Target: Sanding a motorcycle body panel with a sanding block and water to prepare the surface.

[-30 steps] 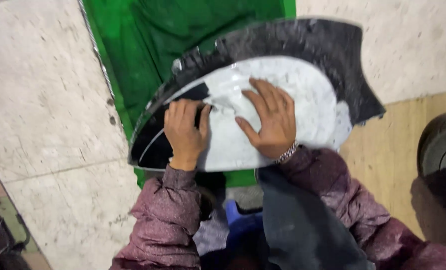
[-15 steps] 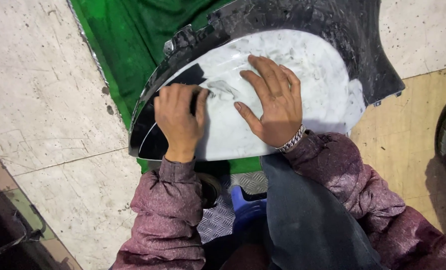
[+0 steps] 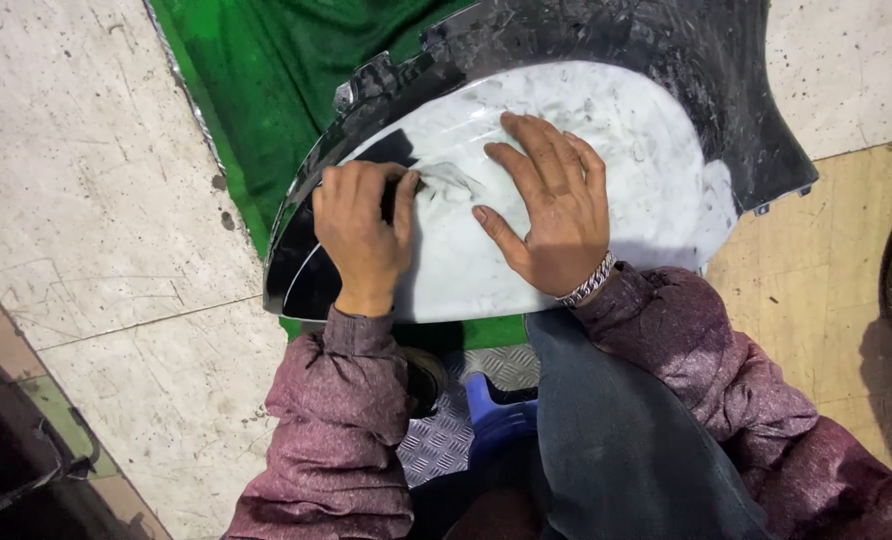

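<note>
My left hand [image 3: 364,232] curled, fingertips pinching the film's wrinkled edge [image 3: 446,185]; it has crept further right | right hand [image 3: 551,215] spread flat, gripping nothing, pressing white film [image 3: 566,260] on the black car panel [image 3: 606,40]; green cloth [image 3: 266,80] beyond my fingers

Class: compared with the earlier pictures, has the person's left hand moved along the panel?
No: the left hand sits at the same black patch of the white-coated panel; only the camera shifted.
</note>
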